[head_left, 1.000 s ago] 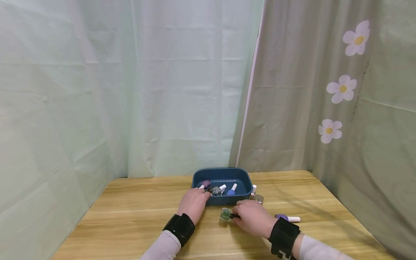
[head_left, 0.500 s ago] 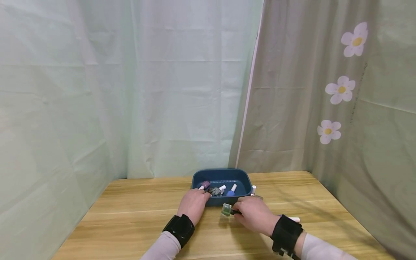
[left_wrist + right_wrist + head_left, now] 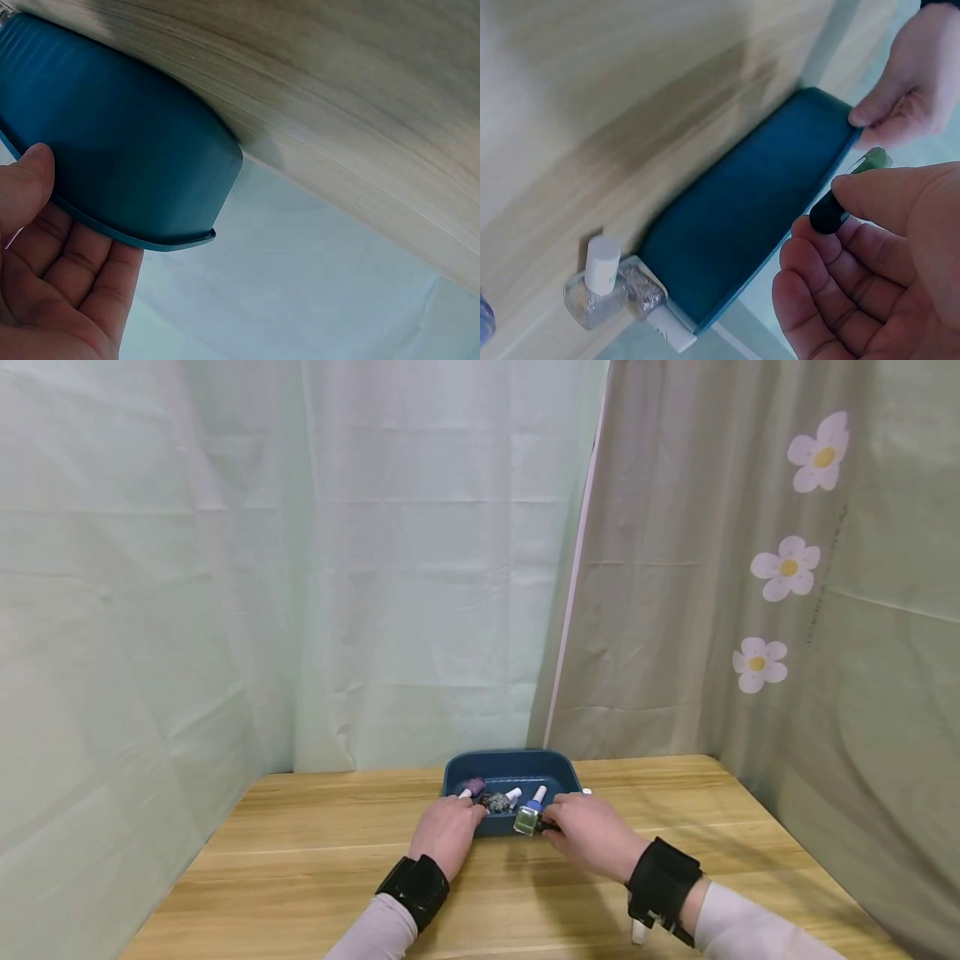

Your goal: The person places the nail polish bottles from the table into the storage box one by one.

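Observation:
My left hand (image 3: 447,835) grips the near left rim of a dark blue bin (image 3: 127,142), thumb on its outer wall and fingers over the edge. My right hand (image 3: 596,837) pinches the black cap (image 3: 828,214) of a green nail polish bottle (image 3: 526,821), held tilted above the bin's near right rim, the glass end pointing left. Inside the bin lie several nail polish bottles: a purple one (image 3: 476,785), a grey glittery one (image 3: 498,803) and a blue one (image 3: 540,795) with a white cap, partly hidden by the green bottle.
Beside the bin's right end are two glitter nail polish bottles with white caps, one upright (image 3: 596,300) and one leaning (image 3: 645,291). A purple-blue bottle (image 3: 484,321) shows at the right wrist view's edge. Curtains stand behind the wooden table (image 3: 300,860).
My right hand has lifted the green nail polish bottle from low over the table, forward and up to the bin's rim. The left hand stays on the bin.

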